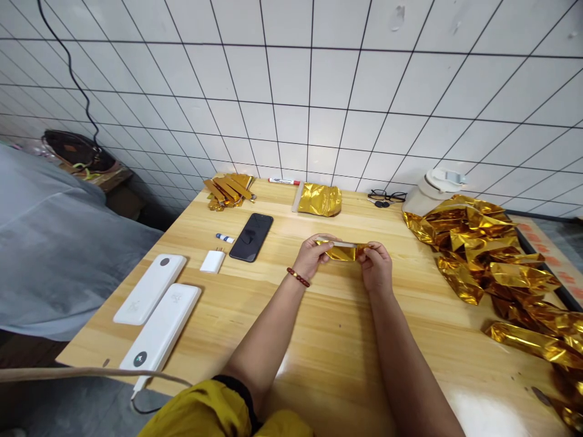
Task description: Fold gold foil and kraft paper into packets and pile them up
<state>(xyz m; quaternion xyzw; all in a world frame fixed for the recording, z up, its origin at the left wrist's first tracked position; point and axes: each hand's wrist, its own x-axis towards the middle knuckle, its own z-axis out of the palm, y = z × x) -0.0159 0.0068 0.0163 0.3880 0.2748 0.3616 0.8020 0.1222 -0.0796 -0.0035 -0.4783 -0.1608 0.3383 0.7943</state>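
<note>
A small folded piece of gold foil (342, 251) with a pale strip along its top edge is stretched between my two hands above the wooden table (337, 328). My left hand (314, 254), a dark red bead bracelet at its wrist, pinches the left end. At the right end, my right hand (377, 262) grips the foil between thumb and fingers. Beyond the hands lies a flat gold foil pouch (319, 199) with a pale strip on its left side. A heap of gold foil strips (230, 189) rests at the back left.
Crumpled gold foil (483, 243) spreads down the right side beside a white lidded cup (428, 191). Glasses (387, 195) and a marker (283, 181) lie by the wall. A phone (252, 237), white charger (212, 261) and two power banks (161, 328) occupy the left.
</note>
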